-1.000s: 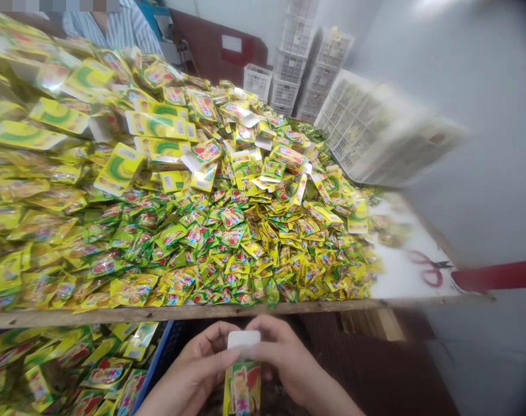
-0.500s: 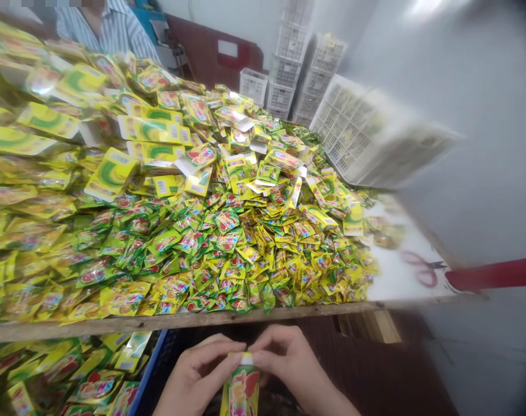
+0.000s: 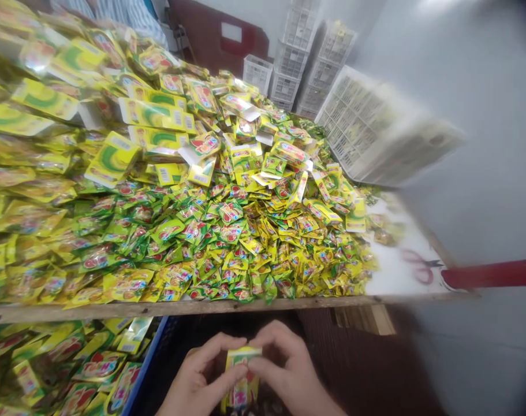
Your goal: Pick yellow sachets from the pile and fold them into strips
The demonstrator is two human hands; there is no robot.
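Note:
Both my hands hold one small yellow and green candy box (image 3: 242, 393) upright below the table's front edge. My left hand (image 3: 204, 372) grips its left side, the thumb pressed on the front near the top. From the right, my right hand (image 3: 284, 364) pinches the top corner, its thumb also on the front face. The top end of the box appears closed; its lower end runs toward the bottom of the view. Beyond the hands, a heap of small green and yellow candy packets (image 3: 228, 231) covers the table, with flattened and open boxes (image 3: 159, 115) piled over it.
A blue crate (image 3: 148, 364) full of filled boxes stands at lower left. Red-handled scissors (image 3: 418, 266) lie on the white tabletop (image 3: 388, 277) beside a red pole (image 3: 496, 273). A white basket (image 3: 362, 127) leans at right; stacked crates (image 3: 288, 58) and a person's striped sleeve (image 3: 133, 20) are behind.
My thumbs have moved down from the top flap onto the front of the box, and the top edge now looks folded flat. The view has tilted slightly downward.

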